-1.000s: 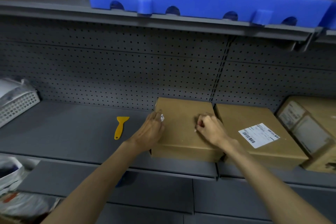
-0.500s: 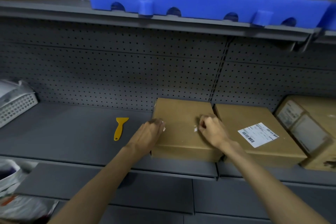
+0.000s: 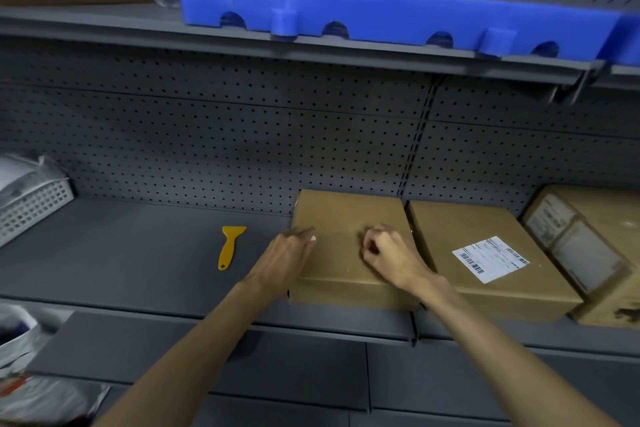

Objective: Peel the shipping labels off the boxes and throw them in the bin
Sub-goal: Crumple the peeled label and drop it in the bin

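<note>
- Three boxes sat in a row on the shelf (image 3: 138, 253), against the pegboard (image 3: 242, 149).
- The left box (image 3: 346, 218) touched the middle box (image 3: 485, 281); the right box (image 3: 595, 246) stood just beside that.
- A label (image 3: 490, 259) lay on the middle box.
- The left hand (image 3: 289, 258) lay at the left box's left edge, the right hand (image 3: 389, 255) on its top.
- A scraper (image 3: 230, 246) lay left of the boxes; a basket (image 3: 31, 204) stood far left.

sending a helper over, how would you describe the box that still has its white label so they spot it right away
Look at the grey shelf in front of the pegboard wall, where three cardboard boxes sit at the right. It is the middle box, right of the bare box that both hands rest on. Its flat top bears a white barcoded shipping label, unlike the bare one beside it.
</note>
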The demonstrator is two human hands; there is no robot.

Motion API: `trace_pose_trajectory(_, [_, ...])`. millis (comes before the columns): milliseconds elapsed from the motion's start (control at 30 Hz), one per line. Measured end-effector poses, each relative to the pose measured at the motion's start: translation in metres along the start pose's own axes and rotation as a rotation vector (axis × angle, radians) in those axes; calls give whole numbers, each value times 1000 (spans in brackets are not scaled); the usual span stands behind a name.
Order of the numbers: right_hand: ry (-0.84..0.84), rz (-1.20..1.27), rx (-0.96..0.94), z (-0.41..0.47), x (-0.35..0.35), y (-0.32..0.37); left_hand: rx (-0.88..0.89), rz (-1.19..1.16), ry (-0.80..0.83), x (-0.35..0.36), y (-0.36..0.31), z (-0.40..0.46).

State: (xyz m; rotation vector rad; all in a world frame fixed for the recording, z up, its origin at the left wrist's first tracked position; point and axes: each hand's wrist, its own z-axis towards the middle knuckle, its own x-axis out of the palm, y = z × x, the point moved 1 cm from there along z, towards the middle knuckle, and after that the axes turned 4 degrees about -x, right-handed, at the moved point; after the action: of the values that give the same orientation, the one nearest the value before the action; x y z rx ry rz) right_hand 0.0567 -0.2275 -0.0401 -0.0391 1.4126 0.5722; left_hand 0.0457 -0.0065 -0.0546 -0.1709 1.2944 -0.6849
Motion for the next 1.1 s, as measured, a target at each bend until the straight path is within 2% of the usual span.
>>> trace_pose_trajectory(133, [101,58,-128,0,17,22,22,-27,-55,-2,3,2])
trace_pose_trajectory(333, [-1,-65,92,6,-6,-14,11,-143,0,-4,1,2])
trace_pose_trajectory(433, [12,-65,53,5,2,-2,10,-159,-15,-3,0,4])
trace_pose_trajectory(567, [56,-27,-119,3,17,23,12,-83,19,0,0,7])
trace_pose_trajectory(633, [51,-25,-66,5,10,15,21,-24,35,0,2,6])
trace_pose_trajectory(767, [-41,-86,159,2,-3,-11,99,3,14,-2,2,2])
trace_pose_trajectory(833, [-32,-86,122,0,3,-1,128,41,-28,1,2,3])
trace_pose_trajectory(967, [22,-89,-112,-2,18,33,143,111,-59,5,-6,10])
trace_pose_trajectory(1033, [15,-85,-95,1,12,26,184,190,-71,2,-8,11])
trace_pose_trajectory(1100, [-31,-91,48,1,4,6,186,258,-53,-1,-7,9])
